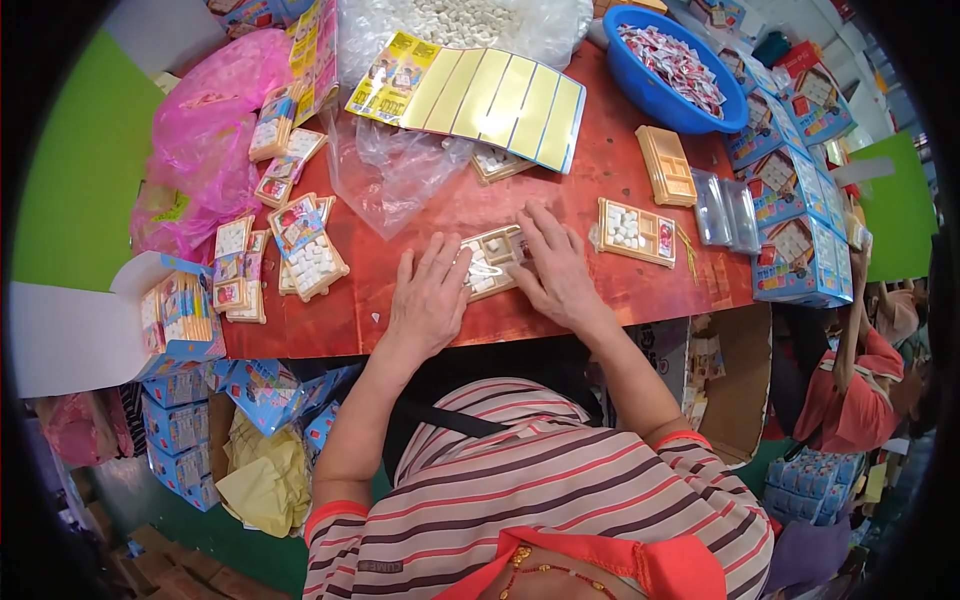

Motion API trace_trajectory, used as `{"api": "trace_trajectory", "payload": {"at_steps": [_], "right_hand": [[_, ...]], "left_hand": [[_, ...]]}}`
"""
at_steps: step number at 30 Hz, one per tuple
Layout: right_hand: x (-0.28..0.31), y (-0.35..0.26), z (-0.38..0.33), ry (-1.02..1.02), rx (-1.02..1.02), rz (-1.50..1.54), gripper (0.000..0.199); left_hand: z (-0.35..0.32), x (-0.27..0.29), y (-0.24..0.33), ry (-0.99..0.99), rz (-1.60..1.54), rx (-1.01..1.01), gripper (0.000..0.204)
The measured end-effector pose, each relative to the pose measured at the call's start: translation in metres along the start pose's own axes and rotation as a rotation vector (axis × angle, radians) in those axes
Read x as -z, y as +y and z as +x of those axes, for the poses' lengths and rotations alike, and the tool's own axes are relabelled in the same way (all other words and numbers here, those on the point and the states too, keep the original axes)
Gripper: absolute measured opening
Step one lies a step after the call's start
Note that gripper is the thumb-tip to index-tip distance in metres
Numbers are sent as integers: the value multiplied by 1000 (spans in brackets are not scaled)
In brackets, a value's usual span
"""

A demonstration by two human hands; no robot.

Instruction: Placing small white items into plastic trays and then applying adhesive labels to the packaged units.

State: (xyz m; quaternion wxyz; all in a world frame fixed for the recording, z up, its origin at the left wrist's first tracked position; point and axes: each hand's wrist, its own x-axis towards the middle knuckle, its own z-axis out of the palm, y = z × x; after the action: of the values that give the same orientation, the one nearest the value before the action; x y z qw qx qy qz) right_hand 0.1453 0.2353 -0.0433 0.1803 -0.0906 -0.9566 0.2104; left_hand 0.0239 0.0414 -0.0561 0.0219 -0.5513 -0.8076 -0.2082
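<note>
I see a small tan tray (490, 262) of white tiles lying flat on the red table (560, 185), near its front edge. My left hand (428, 300) rests on the tray's left end, fingers spread flat; my right hand (556, 268) covers its right end, fingers splayed, gripping nothing. Just right of the tray lies a second filled tray (637, 232). Beyond the tray sits a yellow sticker sheet (475, 95), and farther right a blue bowl (640, 90).

Striped short-sleeve shirt w/ red cuffs, bare forearms.
</note>
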Motion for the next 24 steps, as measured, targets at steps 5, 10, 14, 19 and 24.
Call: {"api": "trace_trajectory", "payload": {"at_steps": [5, 10, 14, 19, 24], "right_hand": [[-8, 3, -12, -72, 4, -104, 66], [-11, -7, -11, -92, 56, -111, 65], [-12, -14, -8, -129, 113, -157, 65], [-12, -11, 2, -164, 121, -70, 60], [-14, -3, 15, -25, 123, 18, 50]], "left_hand": [[-4, 5, 9, -35, 11, 57, 59], [-13, 0, 12, -24, 47, 85, 75], [-21, 5, 20, -41, 107, 140, 82], [-25, 3, 26, -59, 113, 232, 85], [-30, -1, 28, -25, 130, 254, 82]]}}
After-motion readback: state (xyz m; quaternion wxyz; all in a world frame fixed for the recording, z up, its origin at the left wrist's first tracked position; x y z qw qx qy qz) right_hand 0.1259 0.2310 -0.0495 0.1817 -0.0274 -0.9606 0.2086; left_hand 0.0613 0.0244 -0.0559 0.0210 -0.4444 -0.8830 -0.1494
